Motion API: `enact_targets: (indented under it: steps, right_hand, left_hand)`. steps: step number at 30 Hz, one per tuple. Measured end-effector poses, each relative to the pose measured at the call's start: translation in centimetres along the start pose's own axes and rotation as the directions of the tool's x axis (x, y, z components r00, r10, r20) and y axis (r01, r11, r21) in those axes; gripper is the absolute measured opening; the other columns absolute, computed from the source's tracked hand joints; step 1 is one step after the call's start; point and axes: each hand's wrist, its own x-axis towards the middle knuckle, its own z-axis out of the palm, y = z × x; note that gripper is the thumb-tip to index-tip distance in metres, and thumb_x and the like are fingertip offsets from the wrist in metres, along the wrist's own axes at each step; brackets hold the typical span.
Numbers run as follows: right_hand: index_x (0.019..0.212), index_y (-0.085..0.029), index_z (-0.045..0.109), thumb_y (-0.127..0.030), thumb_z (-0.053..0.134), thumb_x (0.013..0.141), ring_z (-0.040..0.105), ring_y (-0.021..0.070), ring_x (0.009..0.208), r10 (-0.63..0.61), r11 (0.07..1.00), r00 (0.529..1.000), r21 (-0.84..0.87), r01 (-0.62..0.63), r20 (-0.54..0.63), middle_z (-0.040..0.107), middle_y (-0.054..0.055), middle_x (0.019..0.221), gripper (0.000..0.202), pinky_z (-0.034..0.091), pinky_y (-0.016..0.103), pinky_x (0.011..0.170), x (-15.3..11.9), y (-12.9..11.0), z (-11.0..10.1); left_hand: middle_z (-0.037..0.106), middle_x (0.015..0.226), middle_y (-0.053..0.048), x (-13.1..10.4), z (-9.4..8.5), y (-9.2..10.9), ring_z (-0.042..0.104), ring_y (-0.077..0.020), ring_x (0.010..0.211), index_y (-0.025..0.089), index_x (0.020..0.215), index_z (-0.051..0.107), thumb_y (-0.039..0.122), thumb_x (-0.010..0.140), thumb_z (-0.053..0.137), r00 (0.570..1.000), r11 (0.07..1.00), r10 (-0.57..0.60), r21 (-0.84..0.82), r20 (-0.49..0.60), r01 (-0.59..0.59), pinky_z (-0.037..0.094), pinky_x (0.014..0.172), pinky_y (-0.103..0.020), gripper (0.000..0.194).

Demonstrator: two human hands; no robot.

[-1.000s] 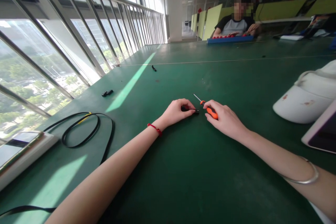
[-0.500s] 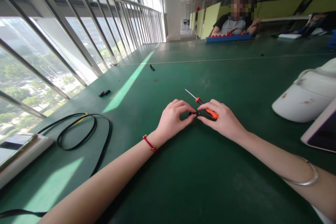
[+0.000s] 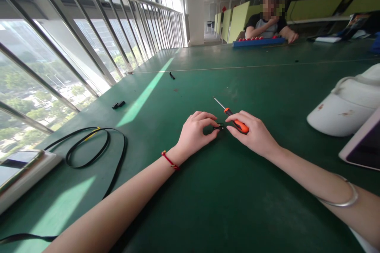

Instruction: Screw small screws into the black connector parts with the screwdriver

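Between the thumb and fingers of my left hand (image 3: 198, 128) is a small black part (image 3: 219, 126), pinched just above the green table (image 3: 231, 189). Its exact kind is too small to make out. My right hand (image 3: 252, 132) holds a screwdriver (image 3: 240, 126) with an orange and black handle, its thin metal shaft pointing away to the upper left. The screwdriver's tip is apart from the black part. A narrow gap separates the right fingertips from the part.
A looped black cable (image 3: 108, 142) and a pale device (image 3: 26, 174) lie at left. Small black pieces (image 3: 118, 104) rest farther back. On the right are a white container (image 3: 341, 112) and a tablet-like device (image 3: 363, 146). A person (image 3: 268, 23) sits across behind a blue tray (image 3: 258, 42).
My right hand has drawn slightly right with the screwdriver, away from the black part. My left hand still pinches it. The person across has raised one hand towards the face.
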Motion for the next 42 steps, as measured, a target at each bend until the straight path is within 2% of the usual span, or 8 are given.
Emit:
enact_targets:
  steps: [5, 10, 16, 20, 26, 31, 36, 42]
  right_hand:
    - [0.091, -0.021, 0.061, -0.030, 0.051, 0.083, 0.058, 0.0166, 0.077, 0.055, 0.997, 0.998, 0.060, -0.056, 0.018, 0.059, 0.003, 0.088, 0.016, 0.043, 0.029, 0.072, 0.2, 0.3, 0.0]
    - [0.092, -0.021, 0.062, -0.031, 0.050, 0.083, 0.057, 0.0172, 0.076, 0.079, 0.995, 0.994, 0.054, -0.084, 0.078, 0.059, 0.004, 0.089, 0.018, 0.043, 0.030, 0.069, 0.1, 0.3, -0.1]
    - [0.093, -0.021, 0.062, -0.031, 0.049, 0.084, 0.055, 0.0163, 0.074, 0.129, 0.987, 0.984, 0.078, -0.139, 0.124, 0.059, 0.004, 0.092, 0.019, 0.042, 0.031, 0.068, 0.0, 0.4, -0.2]
    - [0.091, -0.021, 0.061, -0.028, 0.048, 0.084, 0.056, 0.0171, 0.077, 0.126, 0.986, 0.985, 0.091, -0.137, 0.115, 0.060, 0.004, 0.093, 0.016, 0.042, 0.032, 0.072, 0.0, 0.4, -0.1]
    - [0.091, -0.021, 0.062, -0.028, 0.048, 0.084, 0.058, 0.0177, 0.079, 0.127, 0.987, 0.985, 0.089, -0.137, 0.115, 0.061, 0.004, 0.094, 0.017, 0.043, 0.032, 0.073, 0.1, 0.5, -0.1]
    - [0.091, -0.022, 0.062, -0.028, 0.048, 0.084, 0.059, 0.0181, 0.079, 0.116, 0.988, 0.987, 0.084, -0.126, 0.115, 0.062, 0.005, 0.094, 0.017, 0.044, 0.033, 0.072, 0.1, 0.5, -0.2]
    - [0.092, -0.021, 0.063, -0.027, 0.048, 0.084, 0.059, 0.0177, 0.076, 0.112, 0.990, 0.987, 0.075, -0.121, 0.117, 0.062, 0.005, 0.095, 0.017, 0.044, 0.032, 0.069, 0.1, 0.6, -0.2]
    - [0.092, -0.022, 0.063, -0.027, 0.048, 0.084, 0.059, 0.0176, 0.076, 0.114, 0.990, 0.985, 0.065, -0.123, 0.127, 0.062, 0.005, 0.093, 0.017, 0.044, 0.032, 0.071, 0.1, 0.6, -0.2]
  left_hand:
    - [0.068, 0.108, 0.000, -0.1, 0.5, -0.2, 0.058, -0.0201, 0.102, 0.022, 0.082, 0.069, 0.025, 0.079, 0.060, 0.986, 0.998, -0.054, -0.004, 0.157, 0.055, 0.048, 0.088, -0.035, 0.010]
    - [0.070, 0.099, 0.000, 0.2, -0.1, -0.5, 0.060, -0.0187, 0.095, 0.021, 0.085, 0.069, 0.025, 0.080, 0.058, 0.989, 0.996, -0.094, 0.004, 0.114, 0.094, 0.048, 0.087, -0.032, 0.012]
    - [0.071, 0.093, -0.004, 1.0, -7.3, -6.0, 0.062, -0.0222, 0.090, 0.020, 0.085, 0.070, 0.035, 0.077, 0.058, 0.947, 0.927, -0.320, 0.198, -0.027, 0.319, 0.047, 0.084, -0.033, 0.021]
    - [0.070, 0.093, -0.006, -1.6, -13.0, -11.6, 0.060, -0.0266, 0.093, 0.020, 0.087, 0.071, 0.042, 0.075, 0.056, 0.892, 0.778, -0.452, 0.484, -0.015, 0.402, 0.044, 0.082, -0.034, 0.029]
    - [0.071, 0.095, -0.004, -5.2, -17.8, -15.2, 0.060, -0.0237, 0.089, 0.020, 0.091, 0.071, 0.053, 0.070, 0.058, 0.785, 0.689, -0.619, 0.459, -0.030, 0.561, 0.043, 0.081, -0.029, 0.041]
    - [0.070, 0.103, -0.004, -5.9, -19.1, -15.8, 0.056, -0.0242, 0.104, 0.022, 0.090, 0.071, 0.056, 0.064, 0.066, 0.719, 0.697, -0.691, 0.326, 0.071, 0.638, 0.039, 0.093, -0.032, 0.043]
    - [0.069, 0.108, -0.005, -6.3, -19.2, -16.2, 0.055, -0.0229, 0.107, 0.021, 0.089, 0.071, 0.055, 0.064, 0.066, 0.763, 0.733, -0.646, 0.277, -0.003, 0.622, 0.038, 0.095, -0.032, 0.043]
    - [0.070, 0.104, -0.003, -6.5, -19.2, -16.1, 0.056, -0.0222, 0.103, 0.022, 0.088, 0.071, 0.057, 0.062, 0.067, 0.741, 0.709, -0.672, 0.287, -0.004, 0.644, 0.039, 0.094, -0.031, 0.043]
